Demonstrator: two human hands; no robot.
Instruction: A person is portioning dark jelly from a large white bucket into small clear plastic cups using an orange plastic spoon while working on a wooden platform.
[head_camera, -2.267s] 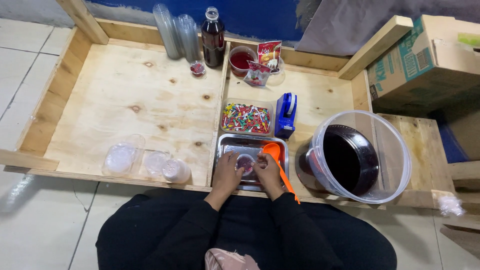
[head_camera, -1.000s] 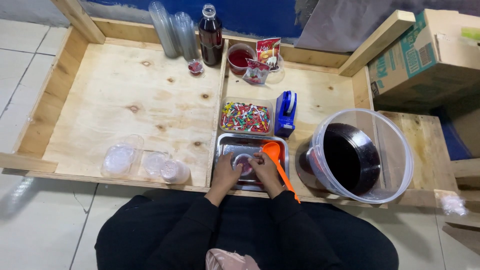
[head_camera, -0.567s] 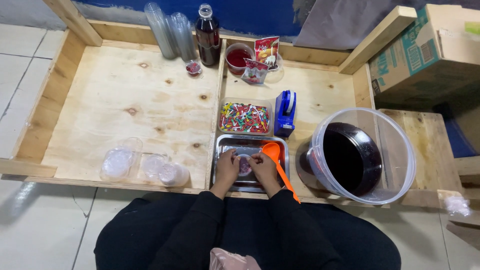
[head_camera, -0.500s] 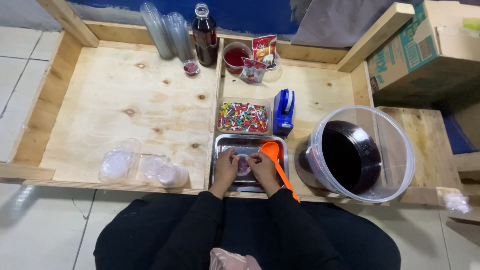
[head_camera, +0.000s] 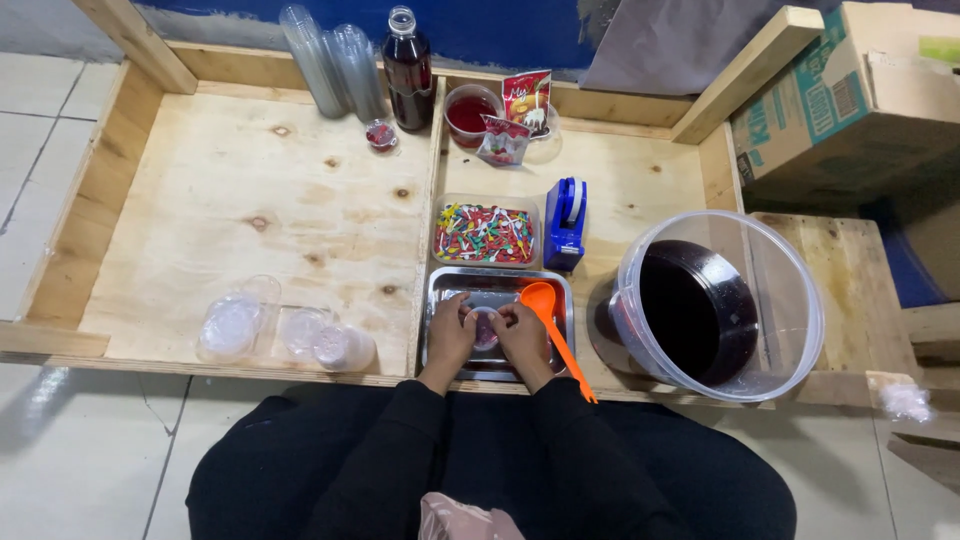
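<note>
Both of my hands meet over a steel tray (head_camera: 446, 284) at the near edge of the plywood surface. My left hand (head_camera: 452, 335) and my right hand (head_camera: 521, 335) together grip a small clear cup (head_camera: 485, 327) with dark reddish content, fingers pressed on its rim. An orange spoon (head_camera: 551, 325) lies across the tray beside my right hand, its handle pointing toward me.
A clear box of colourful picks (head_camera: 486, 232) and a blue tape dispenser (head_camera: 566, 223) sit behind the tray. A big clear bucket of dark liquid (head_camera: 700, 305) stands right. Filled small cups (head_camera: 285, 332) sit left. Bottle (head_camera: 408, 70), stacked cups (head_camera: 330, 62), red bowl (head_camera: 470, 110), sachets (head_camera: 503, 140) and a cardboard box (head_camera: 850, 90) lie far.
My hands stay on the small cup in the tray with only slight finger shifts. The view drifted a little as my head moved.
</note>
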